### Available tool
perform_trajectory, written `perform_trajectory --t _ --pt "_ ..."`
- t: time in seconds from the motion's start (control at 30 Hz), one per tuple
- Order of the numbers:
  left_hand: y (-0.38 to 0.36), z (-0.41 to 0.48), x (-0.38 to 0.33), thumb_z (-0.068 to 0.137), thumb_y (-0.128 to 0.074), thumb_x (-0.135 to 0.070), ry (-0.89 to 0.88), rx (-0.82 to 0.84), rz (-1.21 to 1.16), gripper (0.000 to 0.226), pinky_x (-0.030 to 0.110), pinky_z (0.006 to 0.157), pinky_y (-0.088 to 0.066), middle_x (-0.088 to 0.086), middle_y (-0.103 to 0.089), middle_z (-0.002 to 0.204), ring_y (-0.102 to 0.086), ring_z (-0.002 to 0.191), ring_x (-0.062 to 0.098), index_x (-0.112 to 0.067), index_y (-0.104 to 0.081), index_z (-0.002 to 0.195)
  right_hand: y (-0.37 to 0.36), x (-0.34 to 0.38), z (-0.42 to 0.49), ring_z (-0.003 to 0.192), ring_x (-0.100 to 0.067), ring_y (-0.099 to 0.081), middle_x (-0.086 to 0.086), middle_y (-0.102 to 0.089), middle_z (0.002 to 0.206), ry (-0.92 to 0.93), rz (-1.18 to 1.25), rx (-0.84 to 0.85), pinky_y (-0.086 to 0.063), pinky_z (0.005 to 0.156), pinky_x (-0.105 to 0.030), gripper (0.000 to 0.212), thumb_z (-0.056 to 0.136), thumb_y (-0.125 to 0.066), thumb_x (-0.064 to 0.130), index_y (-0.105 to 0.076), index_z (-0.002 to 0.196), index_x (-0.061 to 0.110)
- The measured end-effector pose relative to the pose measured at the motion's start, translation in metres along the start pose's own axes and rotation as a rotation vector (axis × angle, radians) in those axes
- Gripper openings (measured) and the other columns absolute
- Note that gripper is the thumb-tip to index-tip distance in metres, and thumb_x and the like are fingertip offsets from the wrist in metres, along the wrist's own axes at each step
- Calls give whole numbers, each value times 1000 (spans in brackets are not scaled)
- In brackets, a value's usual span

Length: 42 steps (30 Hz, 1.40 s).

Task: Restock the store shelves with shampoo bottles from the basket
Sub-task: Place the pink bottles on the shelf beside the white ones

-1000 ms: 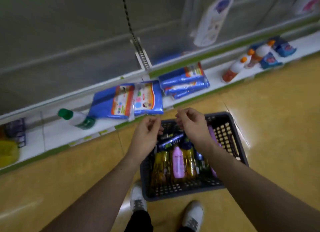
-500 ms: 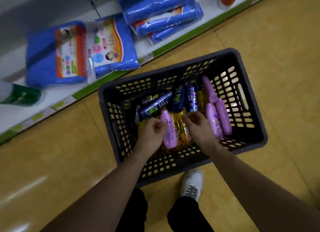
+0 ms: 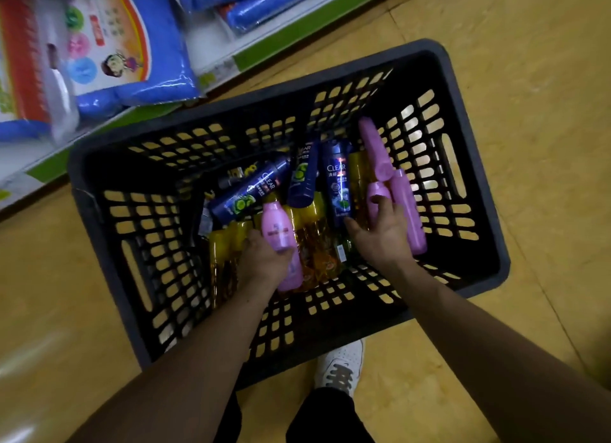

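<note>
A dark slotted basket point(image 3: 109, 244) stands on the floor below me, holding pink, dark blue and amber shampoo bottles. My left hand point(image 3: 264, 260) is inside it, fingers wrapped around a pink bottle point(image 3: 277, 231) that lies over the amber bottles point(image 3: 314, 241). My right hand point(image 3: 380, 234) is also inside, closing on another pink bottle point(image 3: 375, 194) at the right side, beside two more pink bottles point(image 3: 408, 211). Three dark blue bottles point(image 3: 337, 178) lie toward the far side.
The bottom shelf point(image 3: 218, 65) with a green edge strip runs along the top left, holding blue plastic packs point(image 3: 132, 45). The floor point(image 3: 529, 79) is yellow. My white shoe point(image 3: 340, 363) sits just behind the basket's near wall.
The view has tipped down from the shelves and closed in on the basket. Both hands went down from above the basket into it and each has closed on a pink bottle.
</note>
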<state>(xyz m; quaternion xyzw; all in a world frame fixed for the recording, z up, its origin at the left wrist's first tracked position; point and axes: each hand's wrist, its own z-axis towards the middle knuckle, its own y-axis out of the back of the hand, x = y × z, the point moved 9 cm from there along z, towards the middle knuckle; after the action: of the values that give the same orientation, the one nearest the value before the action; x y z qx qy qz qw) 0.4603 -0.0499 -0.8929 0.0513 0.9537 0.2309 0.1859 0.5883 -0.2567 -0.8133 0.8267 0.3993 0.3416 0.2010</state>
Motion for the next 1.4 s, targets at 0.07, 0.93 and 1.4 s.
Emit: perform_trajectory --t 0.07,0.93,1.4 --pt "5 5 1 79 -81 -36 22 -26 18 62 35 60 -54 9 -61 115 -69 93 30 -12 -45 124 -11 0 4 134 -26 -38 -7 -40 140 30 3 46 -35 115 -47 65 88 -72 33 -38 143 19" --pt "255 -204 -184 89 -73 -20 -471 87 -748 34 32 75 -59 -1 -70 110 -71 97 15 -26 -56 116 102 261 -175 87 -21 -65 -11 -69 93 461 481 120 -51 79 -26 17 101 -56 26 -64 103 11" --pt "466 -364 -259 91 -66 -32 -700 16 -1079 33 36 71 -58 11 -68 92 -66 77 21 -14 -59 117 179 502 -325 65 -18 -55 -3 -60 65 872 580 124 -52 70 -51 24 99 -55 18 -56 75 15"
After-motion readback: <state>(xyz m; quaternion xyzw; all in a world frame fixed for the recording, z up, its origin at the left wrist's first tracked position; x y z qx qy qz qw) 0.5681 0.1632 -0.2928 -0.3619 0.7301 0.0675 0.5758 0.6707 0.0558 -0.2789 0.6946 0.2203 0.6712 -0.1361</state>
